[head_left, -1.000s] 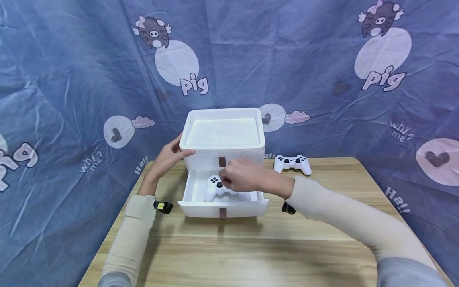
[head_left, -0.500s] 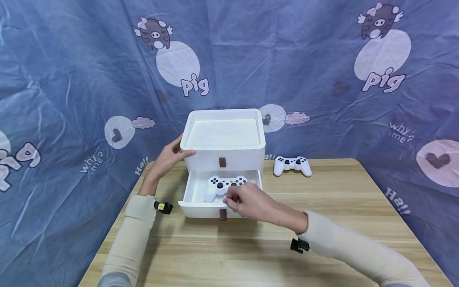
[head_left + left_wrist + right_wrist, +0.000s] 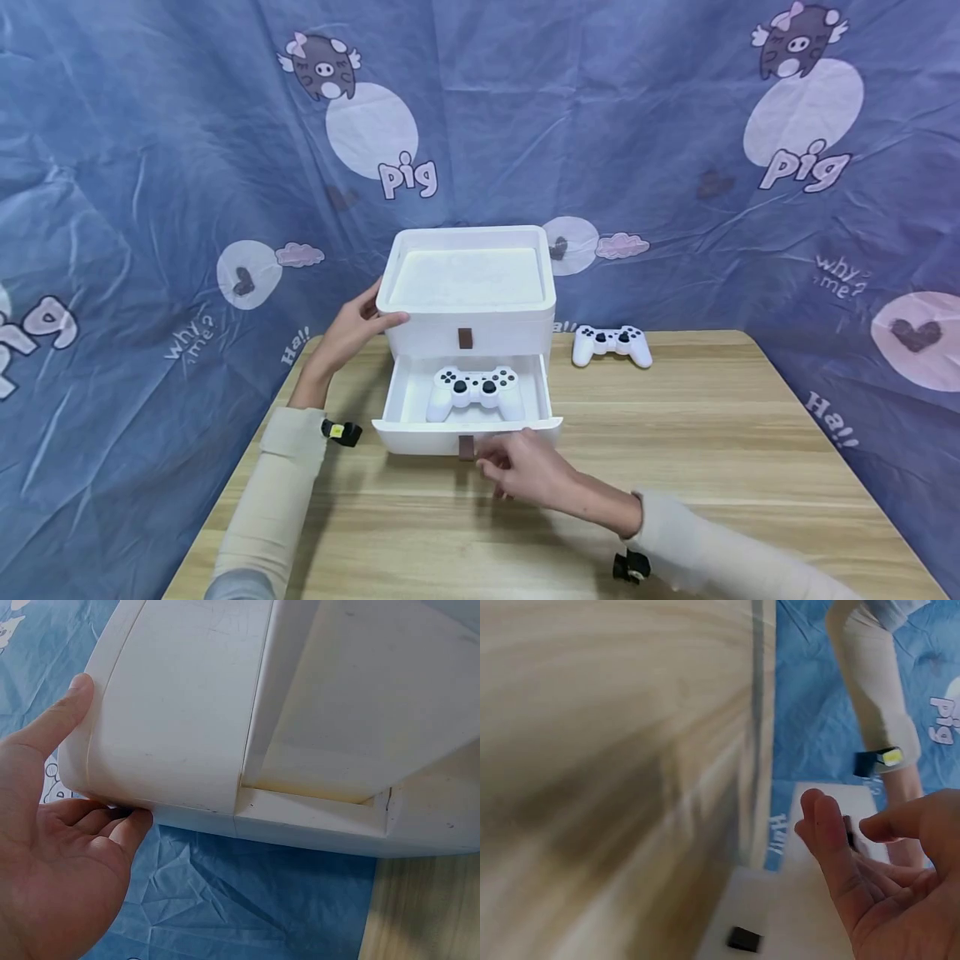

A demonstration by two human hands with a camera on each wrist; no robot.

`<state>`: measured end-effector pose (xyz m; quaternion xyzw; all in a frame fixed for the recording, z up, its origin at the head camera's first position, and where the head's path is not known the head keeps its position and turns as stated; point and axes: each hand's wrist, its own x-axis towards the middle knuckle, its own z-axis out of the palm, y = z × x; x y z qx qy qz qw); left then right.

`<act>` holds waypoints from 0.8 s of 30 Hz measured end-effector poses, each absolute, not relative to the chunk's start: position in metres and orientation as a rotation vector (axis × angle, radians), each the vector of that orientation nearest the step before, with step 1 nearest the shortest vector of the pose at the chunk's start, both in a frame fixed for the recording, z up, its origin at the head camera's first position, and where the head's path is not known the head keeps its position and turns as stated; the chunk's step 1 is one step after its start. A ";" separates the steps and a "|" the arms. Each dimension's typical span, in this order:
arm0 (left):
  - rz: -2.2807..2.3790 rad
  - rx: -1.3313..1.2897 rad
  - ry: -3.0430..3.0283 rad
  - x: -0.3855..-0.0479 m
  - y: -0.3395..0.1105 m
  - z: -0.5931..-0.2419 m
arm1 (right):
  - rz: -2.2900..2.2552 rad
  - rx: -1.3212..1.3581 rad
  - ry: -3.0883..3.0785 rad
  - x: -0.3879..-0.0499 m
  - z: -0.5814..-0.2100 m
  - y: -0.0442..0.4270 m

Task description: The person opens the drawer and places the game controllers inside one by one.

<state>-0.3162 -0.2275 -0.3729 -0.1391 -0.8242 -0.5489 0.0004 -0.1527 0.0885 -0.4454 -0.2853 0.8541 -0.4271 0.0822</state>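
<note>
A white drawer cabinet stands at the back of the table, its lower drawer pulled out. Inside that drawer lies a white game controller. My left hand grips the cabinet's upper left corner; in the left wrist view the thumb and the bent fingers of this hand lie on different sides of it. My right hand hovers in front of the lower drawer, just right of its brown pull tab. Between thumb and fingers of this hand a gap shows, with nothing held.
Another white game controller lies on the wooden table to the right of the cabinet. The upper drawer is closed and has its own brown tab. A blue printed curtain hangs behind the table.
My right hand has moved from above the controller in the drawer toward me and down, past the drawer's front. The left hand stays on the cabinet corner. The lower drawer has not moved.
</note>
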 end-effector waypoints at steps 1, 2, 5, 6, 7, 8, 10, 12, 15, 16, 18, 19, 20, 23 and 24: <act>-1.723 -0.442 -2.592 -0.316 -0.227 -0.372 | -1.288 -0.850 2.554 -0.152 -0.449 0.088; -1.724 -0.445 -2.591 -0.316 -0.227 -0.372 | -1.306 -0.847 2.548 -0.152 -0.453 0.087; -1.718 -0.447 -2.595 -0.316 -0.227 -0.372 | -1.410 -0.792 2.461 -0.152 -0.461 0.085; -1.718 -0.444 -2.594 -0.317 -0.227 -0.372 | -1.458 -0.768 2.410 -0.151 -0.463 0.084; -1.713 -0.443 -2.596 -0.317 -0.228 -0.373 | -1.511 -0.732 2.352 -0.151 -0.465 0.083; -1.712 -0.439 -2.593 -0.317 -0.228 -0.373 | -1.563 -0.694 2.294 -0.151 -0.467 0.082; -1.704 -0.435 -2.595 -0.317 -0.228 -0.373 | -1.651 -0.627 2.208 -0.150 -0.470 0.080; -1.707 -0.428 -2.589 -0.317 -0.228 -0.373 | -1.724 -0.571 2.146 -0.149 -0.472 0.079; -1.708 -0.432 -2.590 -0.317 -0.228 -0.373 | -1.802 -0.507 2.094 -0.147 -0.473 0.076; -1.712 -0.430 -2.590 -0.317 -0.228 -0.373 | -1.822 -0.497 2.088 -0.146 -0.473 0.075; -1.718 -0.432 -2.593 -0.316 -0.227 -0.372 | -1.864 -0.483 2.066 -0.145 -0.473 0.073; -1.721 -0.434 -2.596 -0.316 -0.227 -0.372 | -1.883 -0.481 2.056 -0.145 -0.473 0.072; -1.725 -0.439 -2.597 -0.315 -0.227 -0.372 | -1.900 -0.478 2.052 -0.145 -0.473 0.070; -1.733 -0.441 -2.594 -0.315 -0.227 -0.371 | -1.947 -0.473 2.046 -0.144 -0.474 0.067; -1.727 -0.445 -2.595 -0.315 -0.227 -0.371 | -1.961 -0.468 2.043 -0.144 -0.474 0.066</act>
